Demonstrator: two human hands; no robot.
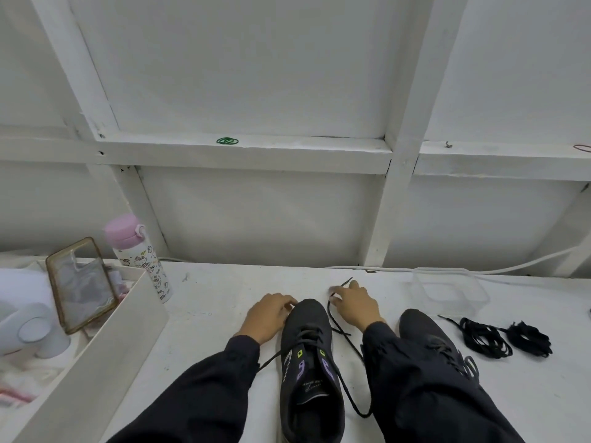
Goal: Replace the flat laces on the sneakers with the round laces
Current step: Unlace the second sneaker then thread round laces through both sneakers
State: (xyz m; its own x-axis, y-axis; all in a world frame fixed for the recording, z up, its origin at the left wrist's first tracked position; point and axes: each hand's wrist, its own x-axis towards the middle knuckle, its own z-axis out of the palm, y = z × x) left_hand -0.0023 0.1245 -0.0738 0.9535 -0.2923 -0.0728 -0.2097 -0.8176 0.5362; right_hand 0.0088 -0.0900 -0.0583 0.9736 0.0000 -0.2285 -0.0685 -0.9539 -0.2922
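A dark sneaker (310, 372) with purple trim lies on the white table, toe pointing away from me. My left hand (267, 314) grips the left side of its toe. My right hand (356, 303) pinches a black lace (334, 321) just right of the toe; the lace tip sticks up past the fingers, and its other part loops down beside the shoe. A second dark sneaker (428, 334) lies to the right, partly hidden by my right sleeve. Two bundles of black laces (483, 337) (529, 338) lie further right.
A clear plastic container (451, 287) stands behind the right sneaker. At the left are a white tray (105, 343), a phone case (80, 282) leaning in it, and a pink-lidded bottle (140, 254). A white cable (479, 270) runs along the wall.
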